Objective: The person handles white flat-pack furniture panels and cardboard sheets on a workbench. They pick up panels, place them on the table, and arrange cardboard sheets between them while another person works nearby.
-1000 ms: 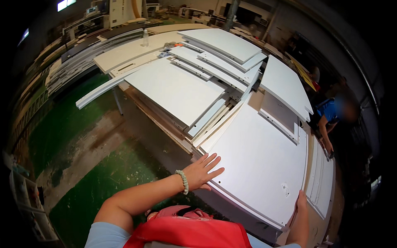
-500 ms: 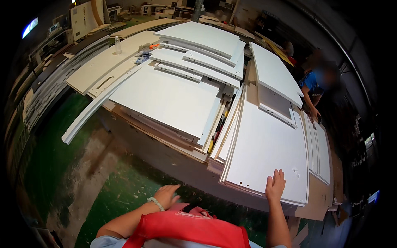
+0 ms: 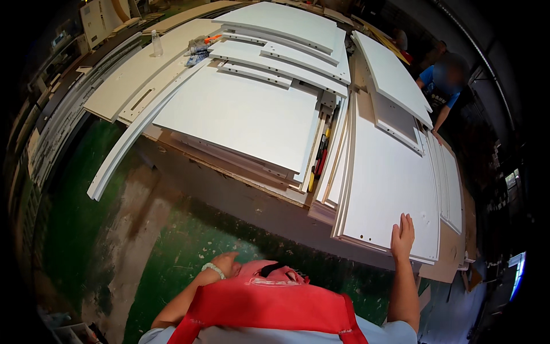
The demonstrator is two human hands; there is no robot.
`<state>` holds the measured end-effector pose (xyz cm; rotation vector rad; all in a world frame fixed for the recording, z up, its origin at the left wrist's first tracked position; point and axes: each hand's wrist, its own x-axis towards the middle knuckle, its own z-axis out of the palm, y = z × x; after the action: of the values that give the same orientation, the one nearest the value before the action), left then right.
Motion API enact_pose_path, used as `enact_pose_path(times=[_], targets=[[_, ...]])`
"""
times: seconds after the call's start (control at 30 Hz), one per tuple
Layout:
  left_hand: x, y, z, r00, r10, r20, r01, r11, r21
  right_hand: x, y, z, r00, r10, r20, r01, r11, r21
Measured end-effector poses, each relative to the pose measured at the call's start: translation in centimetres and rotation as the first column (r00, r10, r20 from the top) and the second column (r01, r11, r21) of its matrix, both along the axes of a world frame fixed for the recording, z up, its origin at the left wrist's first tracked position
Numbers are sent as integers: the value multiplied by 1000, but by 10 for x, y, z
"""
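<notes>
My right hand (image 3: pixel 403 236) rests with outstretched fingers on the near edge of a large white board (image 3: pixel 389 189), which lies on top of a stack and has small dark holes along its near edge. It grips nothing. Low in front of my body, my left hand (image 3: pixel 227 264), with a pale beaded bracelet (image 3: pixel 213 270) at its wrist, hangs beside my red apron (image 3: pixel 269 304). Its fingers are partly hidden, one stretches out, and nothing shows in it. Left of the stack lies another wide white panel (image 3: pixel 235 120).
Narrow drilled white boards (image 3: pixel 275 69) lie farther back. A long white strip (image 3: pixel 123 149) juts past the left table edge. Red and yellow tools (image 3: pixel 318 163) sit in a gap between stacks. A clear bottle (image 3: pixel 156 44) stands far left. A co-worker in blue (image 3: pixel 438 86) reaches in from the right.
The whole scene has shifted up and slightly right in view. My left hand has come closer to the apron. My right hand stays on the board's near edge. The co-worker's posture has changed.
</notes>
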<state>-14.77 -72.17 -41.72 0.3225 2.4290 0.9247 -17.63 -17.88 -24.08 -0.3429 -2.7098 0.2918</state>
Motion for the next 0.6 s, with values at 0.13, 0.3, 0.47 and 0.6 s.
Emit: enact_pose_path(times=[0.13,0.3,0.47,0.6], targets=[[-16,-11,10,991,126,-40,-123,991,50,-3,4,-3,999,0,-36,-2,998,-59],[-40,-15,35,975,213,-71,-216,976,-39,-6,-3,0,999,-40,-19,40,999,4],[-74,11,71,946,234,-225,-206,968,141,-6,-15,10,998,-64,6,63,997,45],[-129,38,102,753,255,-607,-74,949,307,-6,-20,14,994,-108,33,107,994,37]])
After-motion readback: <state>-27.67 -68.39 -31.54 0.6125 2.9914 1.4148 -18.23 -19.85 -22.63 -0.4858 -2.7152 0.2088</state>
